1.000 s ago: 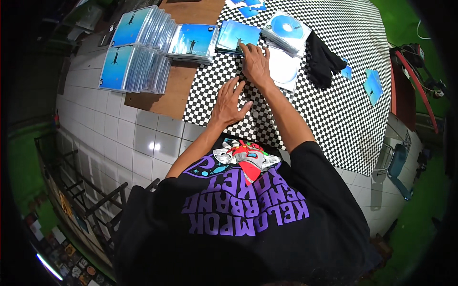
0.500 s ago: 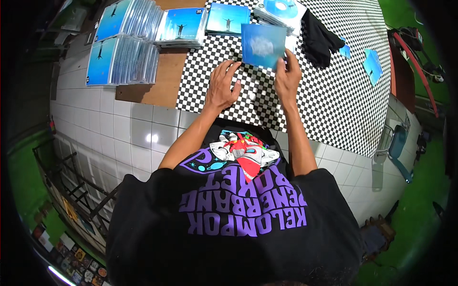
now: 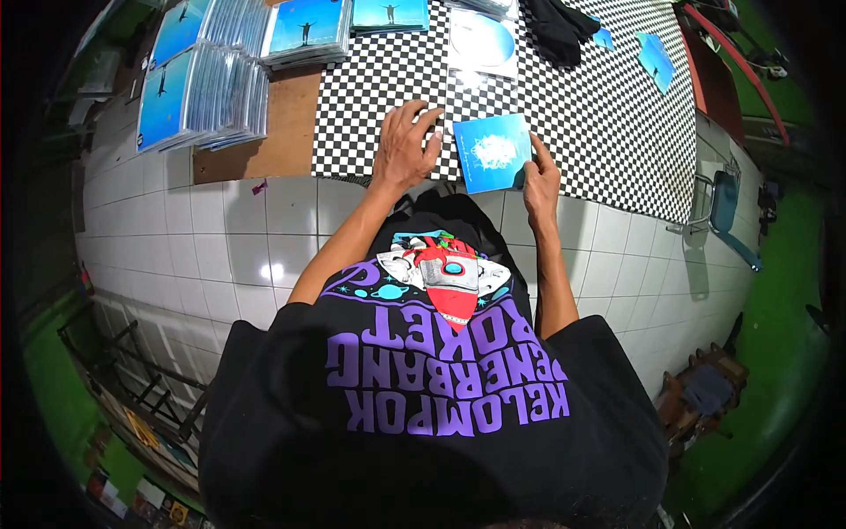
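My right hand [image 3: 542,181] pinches the right edge of a square blue CD booklet [image 3: 476,172] with a white design, held over the table's near edge. My left hand [image 3: 408,148] rests on the checkered tabletop [image 3: 352,123], palm down and fingers apart, with nothing in it. Just beyond the booklet, a glossy clear patch on the checks looks like the lid of an open CD case. Behind that patch a shiny disc [image 3: 482,42] lies on a white square.
Tall stacks of clear CD cases [image 3: 233,97] with blue covers stand at the left. Further cases [image 3: 306,26] and a blue pile [image 3: 388,13] sit beside them. Black cloth [image 3: 562,31] and a loose blue card [image 3: 655,62] lie to the right. A chair [image 3: 727,207] stands beyond the table.
My right hand has brought the booklet nearer to me, and its printed face now shows clearly. The left hand stays on the table. The view has shifted, with the far things higher in it.
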The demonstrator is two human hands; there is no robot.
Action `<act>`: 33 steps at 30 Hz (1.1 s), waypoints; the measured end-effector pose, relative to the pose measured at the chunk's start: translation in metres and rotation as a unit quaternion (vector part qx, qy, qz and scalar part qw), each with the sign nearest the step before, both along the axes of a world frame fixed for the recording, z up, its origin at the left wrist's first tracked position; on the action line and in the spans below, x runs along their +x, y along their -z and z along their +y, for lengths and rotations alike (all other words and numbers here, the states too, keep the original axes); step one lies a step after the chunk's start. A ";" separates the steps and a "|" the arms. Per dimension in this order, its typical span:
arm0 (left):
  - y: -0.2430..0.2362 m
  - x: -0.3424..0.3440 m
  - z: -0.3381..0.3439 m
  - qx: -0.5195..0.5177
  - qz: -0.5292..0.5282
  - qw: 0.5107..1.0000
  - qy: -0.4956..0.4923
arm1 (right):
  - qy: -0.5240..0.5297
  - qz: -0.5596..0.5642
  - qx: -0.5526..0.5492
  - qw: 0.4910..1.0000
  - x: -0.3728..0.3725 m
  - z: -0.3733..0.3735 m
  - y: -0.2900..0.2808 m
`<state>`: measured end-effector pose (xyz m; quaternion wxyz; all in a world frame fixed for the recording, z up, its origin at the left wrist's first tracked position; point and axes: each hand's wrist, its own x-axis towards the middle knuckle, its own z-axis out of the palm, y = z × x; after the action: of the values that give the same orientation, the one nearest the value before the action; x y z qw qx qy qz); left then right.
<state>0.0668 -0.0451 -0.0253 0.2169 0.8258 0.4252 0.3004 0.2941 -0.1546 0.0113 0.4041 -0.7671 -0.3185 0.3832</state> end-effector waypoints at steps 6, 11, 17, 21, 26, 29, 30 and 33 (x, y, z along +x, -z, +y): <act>0.002 0.001 -0.015 0.048 0.029 0.998 0.020 | -0.075 -0.234 0.041 0.968 -0.023 -0.023 0.017; 0.005 0.001 -0.012 0.049 0.031 0.998 0.015 | -0.143 -0.381 -0.075 0.910 -0.052 -0.030 -0.008; 0.007 0.003 -0.012 0.053 0.029 0.998 0.011 | -0.187 -0.455 0.067 0.868 -0.053 -0.018 0.017; 0.011 0.002 -0.010 0.067 0.029 0.997 0.004 | -0.264 -0.460 0.039 0.847 -0.064 -0.008 0.032; 0.013 0.003 -0.008 0.050 0.036 0.998 0.004 | -0.257 -0.438 0.043 0.861 -0.069 -0.010 0.033; 0.015 0.005 -0.009 0.060 0.040 0.997 0.002 | -0.259 -0.435 0.041 0.862 -0.067 -0.006 0.030; 0.015 0.005 -0.010 0.054 0.049 0.997 0.005 | -0.258 -0.435 0.035 0.862 -0.066 -0.005 0.030; 0.016 0.006 -0.011 0.042 0.065 0.997 0.012 | -0.253 -0.437 0.022 0.863 -0.065 -0.003 0.032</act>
<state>0.0726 -0.0561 -0.0411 0.1579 0.8569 0.4153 0.2611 0.2295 -0.1571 -0.0203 0.1293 -0.7398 -0.6540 0.0907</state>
